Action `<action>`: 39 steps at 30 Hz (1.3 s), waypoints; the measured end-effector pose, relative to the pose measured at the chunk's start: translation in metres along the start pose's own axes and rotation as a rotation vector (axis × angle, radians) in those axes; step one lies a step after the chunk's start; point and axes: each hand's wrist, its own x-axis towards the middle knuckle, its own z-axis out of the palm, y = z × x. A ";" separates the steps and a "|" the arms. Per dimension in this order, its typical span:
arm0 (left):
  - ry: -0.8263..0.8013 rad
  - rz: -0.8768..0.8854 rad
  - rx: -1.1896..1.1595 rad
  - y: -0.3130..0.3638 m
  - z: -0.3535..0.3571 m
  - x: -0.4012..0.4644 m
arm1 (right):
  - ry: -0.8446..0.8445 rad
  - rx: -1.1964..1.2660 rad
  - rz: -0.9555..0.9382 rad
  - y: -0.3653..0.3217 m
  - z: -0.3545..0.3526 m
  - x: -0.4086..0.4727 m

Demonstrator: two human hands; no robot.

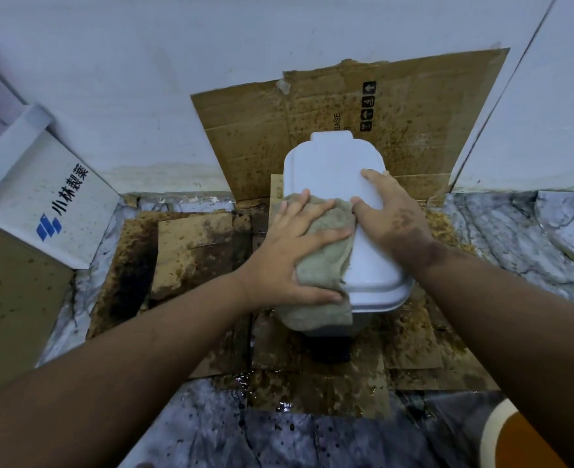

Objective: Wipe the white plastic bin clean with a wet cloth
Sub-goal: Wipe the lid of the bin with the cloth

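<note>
The white plastic bin (332, 167) stands with its lid closed on stained cardboard in front of the wall. A grey-green cloth (322, 265) lies draped over the lid's left front edge and hangs down the bin's side. My left hand (292, 244) lies flat on the cloth with fingers spread, pressing it against the lid. My right hand (393, 214) rests flat on the right side of the lid, fingers pointing left, its thumb touching the cloth's edge.
Stained cardboard sheets (197, 244) cover the marble-patterned floor (515, 238), with a wet patch in front. A large cardboard panel (414, 113) leans on the white wall behind the bin. A white printed box (49, 201) stands at the left.
</note>
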 end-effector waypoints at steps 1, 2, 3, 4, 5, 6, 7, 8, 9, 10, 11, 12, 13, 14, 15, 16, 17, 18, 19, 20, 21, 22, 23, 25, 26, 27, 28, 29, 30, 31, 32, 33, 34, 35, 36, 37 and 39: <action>-0.047 0.051 -0.027 -0.012 -0.006 0.003 | -0.001 0.001 0.003 0.000 0.000 0.000; -0.090 0.087 -0.039 -0.023 -0.010 0.007 | 0.001 -0.001 0.006 -0.001 -0.001 0.000; -0.119 0.118 -0.042 -0.032 -0.014 0.011 | 0.005 -0.007 0.009 -0.002 -0.001 0.000; -0.137 0.145 -0.043 -0.039 -0.016 0.017 | 0.007 -0.015 0.010 -0.003 -0.001 -0.001; -0.143 0.168 -0.043 -0.045 -0.018 0.022 | 0.008 -0.018 0.010 -0.005 -0.002 -0.001; -0.139 0.183 -0.042 -0.051 -0.021 0.026 | 0.008 -0.017 0.007 -0.006 -0.002 -0.002; -0.131 0.179 -0.045 -0.057 -0.022 0.032 | 0.007 -0.010 0.007 -0.008 -0.003 -0.002; -0.118 0.143 -0.062 -0.063 -0.023 0.037 | 0.008 -0.001 0.011 -0.009 -0.004 -0.003; -0.103 0.073 -0.099 -0.068 -0.024 0.044 | 0.010 0.006 0.013 -0.010 -0.005 -0.004; -0.085 -0.021 -0.155 -0.071 -0.026 0.052 | 0.012 0.010 0.012 -0.011 -0.005 -0.005; -0.064 -0.125 -0.218 -0.071 -0.028 0.061 | 0.014 0.011 0.011 -0.012 -0.005 -0.005; -0.043 -0.233 -0.278 -0.069 -0.030 0.071 | 0.014 0.009 0.009 -0.013 -0.005 -0.005; -0.019 -0.339 -0.341 -0.065 -0.033 0.080 | 0.013 0.006 0.008 -0.013 -0.005 -0.005; 0.013 -0.442 -0.410 -0.061 -0.034 0.088 | 0.012 0.002 0.009 -0.014 -0.005 -0.005; 0.052 -0.534 -0.479 -0.056 -0.035 0.095 | 0.013 0.003 0.011 -0.014 -0.005 -0.005; 0.088 -0.604 -0.531 -0.052 -0.034 0.099 | 0.011 0.005 0.011 -0.014 -0.006 -0.005; 0.116 -0.648 -0.556 -0.049 -0.033 0.100 | 0.008 0.005 0.008 -0.014 -0.006 -0.005; 0.136 -0.676 -0.558 -0.044 -0.031 0.097 | 0.003 0.001 0.006 -0.014 -0.007 -0.006; 0.149 -0.697 -0.550 -0.037 -0.028 0.092 | -0.002 -0.004 0.007 -0.014 -0.008 -0.006; 0.156 -0.710 -0.544 -0.030 -0.025 0.086 | -0.006 -0.004 0.010 -0.014 -0.008 -0.006; 0.154 -0.711 -0.542 -0.023 -0.022 0.078 | -0.009 -0.001 0.017 -0.014 -0.008 -0.006; 0.145 -0.702 -0.539 -0.016 -0.020 0.068 | -0.010 0.002 0.023 -0.013 -0.008 -0.005; 0.140 -0.686 -0.534 -0.009 -0.016 0.057 | -0.009 0.004 0.023 -0.012 -0.008 -0.005; 0.162 -0.646 -0.512 0.008 -0.005 0.032 | -0.007 0.017 0.021 -0.010 -0.007 -0.005; 0.180 -0.628 -0.487 0.017 0.001 0.019 | -0.011 0.025 0.021 -0.009 -0.007 -0.005; 0.199 -0.614 -0.445 0.026 0.008 0.009 | -0.017 0.033 0.022 -0.008 -0.006 -0.005; 0.220 -0.611 -0.385 0.035 0.013 0.001 | -0.021 0.038 0.021 -0.007 -0.006 -0.005; 0.241 -0.612 -0.319 0.043 0.018 -0.005 | -0.022 0.042 0.017 -0.006 -0.006 -0.005; 0.251 -0.615 -0.256 0.048 0.021 -0.007 | -0.022 0.048 0.016 -0.006 -0.006 -0.005; 0.245 -0.618 -0.207 0.051 0.021 -0.007 | -0.019 0.057 0.015 -0.006 -0.006 -0.005; 0.227 -0.619 -0.170 0.052 0.018 -0.005 | -0.016 0.068 0.015 -0.005 -0.006 -0.005; 0.199 -0.617 -0.140 0.051 0.014 0.000 | -0.014 0.079 0.015 -0.005 -0.005 -0.005; 0.162 -0.620 -0.113 0.050 0.010 0.007 | -0.011 0.088 0.015 -0.004 -0.004 -0.005; 0.121 -0.631 -0.089 0.047 0.006 0.015 | -0.005 0.094 0.011 -0.004 -0.004 -0.005; 0.084 -0.646 -0.071 0.044 0.002 0.025 | 0.006 0.100 0.004 -0.003 -0.003 -0.005; 0.053 -0.655 -0.053 0.040 -0.002 0.036 | 0.018 0.104 -0.001 -0.003 -0.002 -0.004; 0.006 -0.659 -0.009 0.028 -0.011 0.059 | 0.035 0.111 -0.006 -0.002 -0.001 -0.004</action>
